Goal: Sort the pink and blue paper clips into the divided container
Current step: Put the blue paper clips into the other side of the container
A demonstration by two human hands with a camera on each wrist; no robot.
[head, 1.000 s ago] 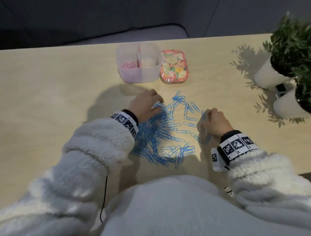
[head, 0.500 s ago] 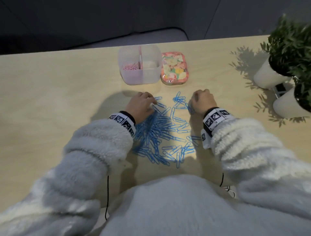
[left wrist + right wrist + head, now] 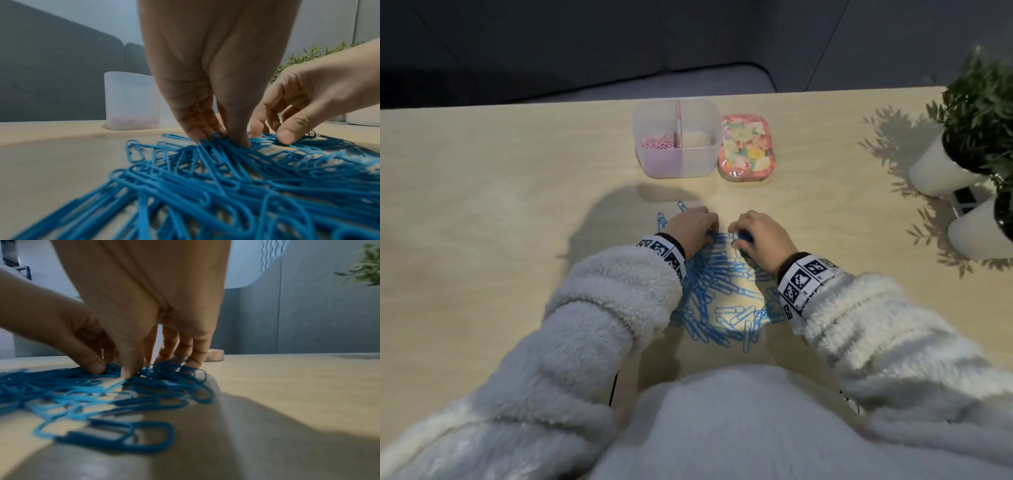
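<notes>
A spread of blue paper clips (image 3: 722, 294) lies on the wooden table in front of me. My left hand (image 3: 693, 226) and right hand (image 3: 755, 233) sit close together at the pile's far edge, fingers curled down into the clips. In the left wrist view the left hand (image 3: 222, 138) pinches a bunch of blue clips (image 3: 205, 178) between thumb and fingers. In the right wrist view the right hand (image 3: 156, 369) gathers blue clips (image 3: 164, 386) between thumb and fingers. The clear divided container (image 3: 674, 161) stands beyond, with pink clips (image 3: 657, 142) in its left compartment.
A floral tin (image 3: 746, 147) stands right of the container. Two potted plants in white pots (image 3: 941, 171) occupy the table's right edge, with a small tag card (image 3: 965, 202) between them. Bare wood stretches left of the pile.
My right hand has swept from the pile's right side forward and left until it sits next to my left hand, pushing blue clips together. The left hand has edged slightly forward.
</notes>
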